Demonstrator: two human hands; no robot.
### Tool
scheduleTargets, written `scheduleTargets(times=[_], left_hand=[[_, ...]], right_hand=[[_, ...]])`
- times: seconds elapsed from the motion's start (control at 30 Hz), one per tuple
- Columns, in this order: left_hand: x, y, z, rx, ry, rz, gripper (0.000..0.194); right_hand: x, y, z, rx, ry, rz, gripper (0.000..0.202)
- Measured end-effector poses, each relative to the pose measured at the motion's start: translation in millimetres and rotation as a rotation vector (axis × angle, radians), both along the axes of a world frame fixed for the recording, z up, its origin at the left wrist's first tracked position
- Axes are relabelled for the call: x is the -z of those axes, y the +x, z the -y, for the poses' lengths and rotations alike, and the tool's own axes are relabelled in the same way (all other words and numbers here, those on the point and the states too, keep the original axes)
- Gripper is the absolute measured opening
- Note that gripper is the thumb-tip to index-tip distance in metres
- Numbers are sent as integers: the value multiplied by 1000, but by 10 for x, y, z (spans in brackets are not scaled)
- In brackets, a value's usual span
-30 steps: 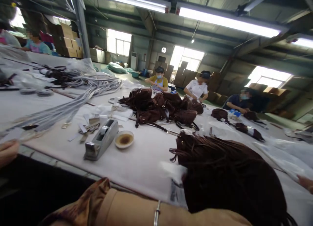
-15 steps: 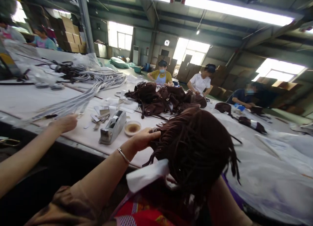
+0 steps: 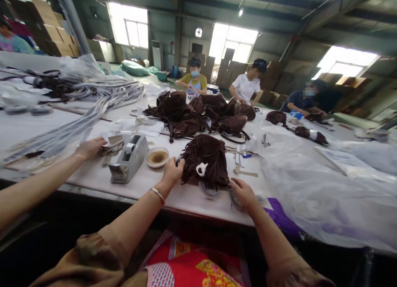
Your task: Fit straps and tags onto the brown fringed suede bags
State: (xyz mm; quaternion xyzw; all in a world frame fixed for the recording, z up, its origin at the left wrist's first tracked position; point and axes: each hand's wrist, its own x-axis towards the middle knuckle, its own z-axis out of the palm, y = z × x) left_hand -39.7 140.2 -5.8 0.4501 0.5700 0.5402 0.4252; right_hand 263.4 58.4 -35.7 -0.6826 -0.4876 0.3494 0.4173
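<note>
A dark brown fringed bag (image 3: pixel 207 156) lies on the white table near its front edge, with a small white piece (image 3: pixel 202 168) on its front. My left hand (image 3: pixel 173 171), with a bracelet at the wrist, pinches the bag's left side. At its lower right corner, my right hand (image 3: pixel 243 192) has its fingers closed at the bag's edge, over a clear round item (image 3: pixel 236 199) on the table. Another clear round item (image 3: pixel 208 190) sticks out under the bag's bottom edge.
A tape dispenser (image 3: pixel 129 159) and a small bowl (image 3: pixel 157 157) stand to the left. A co-worker's hand (image 3: pixel 91 148) touches paper strips there. Behind lies a pile of brown bags (image 3: pixel 198 113). Plastic sheeting (image 3: pixel 310 183) covers the right side.
The fringed bag has gone from being held up close to me down onto the table. My right hand has come out from behind it. The co-worker's hand has reached the strips.
</note>
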Motion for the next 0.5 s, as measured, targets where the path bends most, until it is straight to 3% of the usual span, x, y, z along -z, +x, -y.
scheduleTargets(times=[0.07,0.13,0.2,0.27,0.33,0.5], left_hand=[[-4,-22,253,-63,239,-249,43],[3,26,605,29,449,-422,42],[20,155,976,309,492,-442,32],[33,347,1270,614,444,-435,24],[32,568,1435,802,339,-432,24],[39,1068,1461,884,22,-263,23]], right_hand=[[-26,65,196,-109,44,256,53],[-104,129,362,-231,44,555,61],[-182,164,480,-330,-14,817,54],[-235,156,538,-364,-94,941,30],[-258,109,540,-338,-114,872,13],[-195,-86,477,-44,-194,-6,11]])
